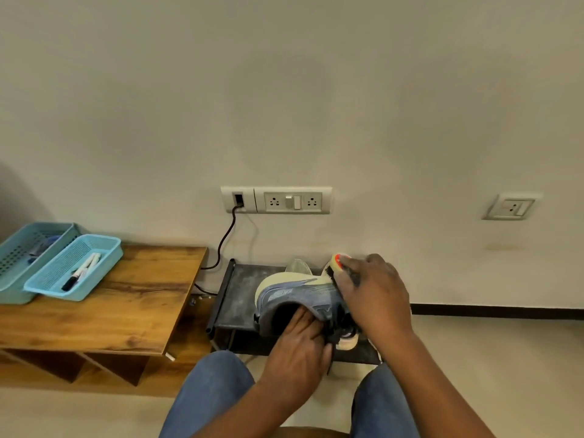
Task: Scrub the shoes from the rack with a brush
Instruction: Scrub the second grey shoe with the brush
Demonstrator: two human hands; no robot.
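Bracing the blue shoe (pixel 297 295) from inside, the left hand (pixel 298 346) has its fingers (pixel 303 316) tucked into the opening, holding it above the rack (pixel 235 292) top so the right hand (pixel 374 294), fingers curled round the brush (pixel 335 267), can scrub near the sole.

The rack (pixel 234 298) stands against the wall, right of the table (pixel 132 298). Two trays (pixel 104 263) lie on the table's left part; markers (pixel 82 270) lie in the nearer tray.
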